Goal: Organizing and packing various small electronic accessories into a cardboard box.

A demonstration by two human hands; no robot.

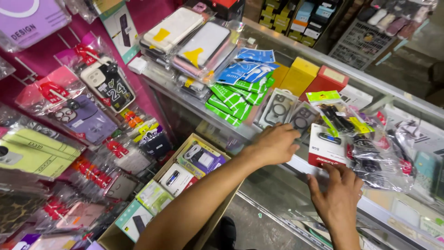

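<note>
My left hand reaches across the glass counter and rests on a clear packaged phone case with a dark ring. Its fingers curl over the case's lower edge. Another clear ring case lies just left of it. My right hand is lower right, fingertips touching the bottom edge of a red and white boxed item that stands on the counter. Whether it grips the box I cannot tell for sure.
Green and blue packets and stacked cased phones sit at the counter's far end. Yellow and red boxes stand behind. Bagged accessories pile at right. A cardboard box of packaged goods sits below; cases hang on the left wall.
</note>
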